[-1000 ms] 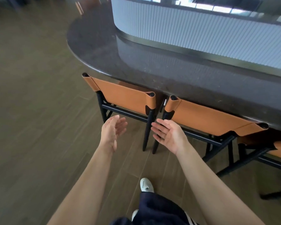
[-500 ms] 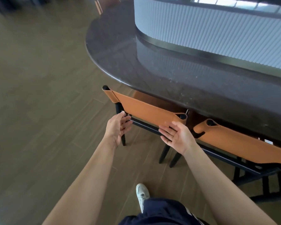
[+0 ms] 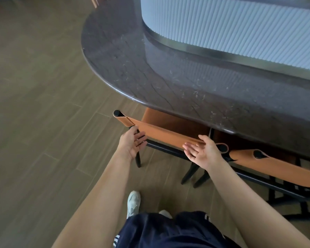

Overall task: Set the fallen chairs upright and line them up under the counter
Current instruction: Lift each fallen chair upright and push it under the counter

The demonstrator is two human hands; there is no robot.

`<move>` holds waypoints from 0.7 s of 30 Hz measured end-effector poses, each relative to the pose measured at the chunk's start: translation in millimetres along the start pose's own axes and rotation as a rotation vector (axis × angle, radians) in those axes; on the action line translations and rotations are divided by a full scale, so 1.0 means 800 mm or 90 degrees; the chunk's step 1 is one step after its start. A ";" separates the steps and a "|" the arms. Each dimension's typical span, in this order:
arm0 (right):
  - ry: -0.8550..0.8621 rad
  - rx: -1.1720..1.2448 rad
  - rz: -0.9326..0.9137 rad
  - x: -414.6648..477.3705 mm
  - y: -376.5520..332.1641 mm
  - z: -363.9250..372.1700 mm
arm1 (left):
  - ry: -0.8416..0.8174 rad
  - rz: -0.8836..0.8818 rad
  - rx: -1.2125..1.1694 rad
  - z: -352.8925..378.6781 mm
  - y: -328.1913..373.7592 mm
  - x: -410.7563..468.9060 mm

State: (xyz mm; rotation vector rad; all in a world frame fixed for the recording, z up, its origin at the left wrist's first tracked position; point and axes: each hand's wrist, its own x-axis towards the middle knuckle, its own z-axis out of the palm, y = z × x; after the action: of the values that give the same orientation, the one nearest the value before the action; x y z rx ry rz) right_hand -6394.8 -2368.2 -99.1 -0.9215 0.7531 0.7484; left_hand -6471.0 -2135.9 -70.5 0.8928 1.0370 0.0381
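Both hands are spread open, gripping nothing. The left hand hovers at the near-left end of the tan chair, and the right hand rests fingers against its backrest's right end. That chair stands upright, seat tucked beneath the dark tabletop (a second chair stands just right).

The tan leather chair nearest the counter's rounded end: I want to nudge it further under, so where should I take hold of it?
Grip the tan leather chair's backrest top edge near its two black corner posts, from behind. It stands upright with its seat already under the dark stone counter, so only the back is reachable. Both hands, left and right, are open there.
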 end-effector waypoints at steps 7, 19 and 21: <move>0.126 0.082 -0.039 0.039 0.008 0.033 | -0.037 -0.081 0.047 0.007 0.047 0.073; 0.231 0.222 -0.091 0.072 0.011 0.049 | -0.009 -0.165 0.070 0.035 0.062 0.132; 0.221 0.213 -0.090 0.072 0.009 0.053 | 0.035 -0.156 0.047 0.041 0.059 0.141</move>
State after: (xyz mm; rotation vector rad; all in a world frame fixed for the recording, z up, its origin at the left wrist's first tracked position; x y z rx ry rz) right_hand -6360.8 -2314.3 -132.0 -0.7955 1.0704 0.3242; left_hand -6368.0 -2077.4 -115.4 0.8290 1.1999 -0.1833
